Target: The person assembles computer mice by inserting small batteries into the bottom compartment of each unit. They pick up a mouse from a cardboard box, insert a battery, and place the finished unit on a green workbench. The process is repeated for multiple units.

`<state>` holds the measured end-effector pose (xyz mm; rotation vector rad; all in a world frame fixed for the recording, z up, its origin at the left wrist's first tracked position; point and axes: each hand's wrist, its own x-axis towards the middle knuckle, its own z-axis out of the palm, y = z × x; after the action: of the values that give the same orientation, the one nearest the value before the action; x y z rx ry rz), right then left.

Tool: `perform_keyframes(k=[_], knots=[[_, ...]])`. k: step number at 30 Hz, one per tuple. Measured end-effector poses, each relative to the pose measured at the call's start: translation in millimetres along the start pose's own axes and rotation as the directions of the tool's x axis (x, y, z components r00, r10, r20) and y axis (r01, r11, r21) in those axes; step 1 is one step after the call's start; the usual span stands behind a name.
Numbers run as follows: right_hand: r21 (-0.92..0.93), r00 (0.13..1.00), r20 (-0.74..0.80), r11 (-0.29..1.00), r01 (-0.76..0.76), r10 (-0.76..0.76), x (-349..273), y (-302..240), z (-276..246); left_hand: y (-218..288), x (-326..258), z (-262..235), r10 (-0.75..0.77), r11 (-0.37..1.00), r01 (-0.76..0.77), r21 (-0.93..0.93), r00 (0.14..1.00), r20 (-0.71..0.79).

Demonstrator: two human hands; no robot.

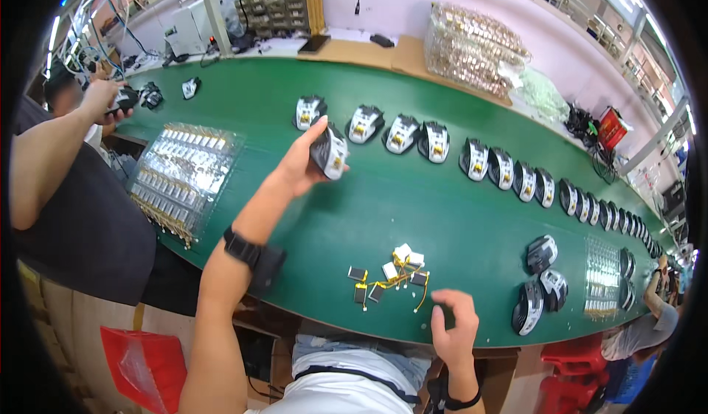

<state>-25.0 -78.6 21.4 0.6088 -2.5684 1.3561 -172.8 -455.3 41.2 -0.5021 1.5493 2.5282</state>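
Observation:
My left hand (301,164) is closed round a black and white computer mouse shell (331,153), raised over the green table with its light inner side showing. Several similar mouse shells (403,133) stand in a long row behind it. My right hand (456,327) hovers by the table's near edge, thumb and forefinger apart, nothing visible between them. Just to its left lies a loose pile of small battery packs (391,270), some white and some dark, with yellow tape and thin wires. Three more mouse shells (541,254) sit to the right of that hand.
Clear sheets of battery packs (184,174) lie at the left, with another sheet (602,274) at the right. Beside me on the left, a co-worker's hand (103,98) holds a dark mouse part. Bagged parts (476,49) and a drawer cabinet (284,9) line the back.

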Motion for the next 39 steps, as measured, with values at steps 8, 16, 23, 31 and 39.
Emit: perform_keyframes(k=[8, 16, 23, 31, 39], knots=[[-0.039, 0.983, -0.173, 0.997, -0.068, 0.060, -31, 18, -3, 2, 112, -59, 0.248, 0.916, -0.151, 0.372, 0.941, -0.229], [-0.218, 0.972, -0.217, 0.975, 0.041, -0.089, -32, 21, 14, -6, 140, -49, 0.771, -0.136, 0.075, 0.988, 0.634, 0.058], [-0.283, 0.948, -0.298, 0.959, 0.027, -0.115, -28, 24, 7, -40, 56, 150, 0.551, -0.209, -0.727, 0.654, 0.465, 0.693], [-0.235, 0.951, -0.309, 0.971, -0.050, -0.026, -36, 35, -7, -167, -68, 344, -0.151, -0.049, -0.968, 0.248, 0.252, 0.956], [-0.247, 0.937, -0.347, 0.967, -0.060, -0.031, -52, 48, -9, -228, -72, 367, -0.342, -0.215, -0.939, 0.269, 0.330, 0.880]])
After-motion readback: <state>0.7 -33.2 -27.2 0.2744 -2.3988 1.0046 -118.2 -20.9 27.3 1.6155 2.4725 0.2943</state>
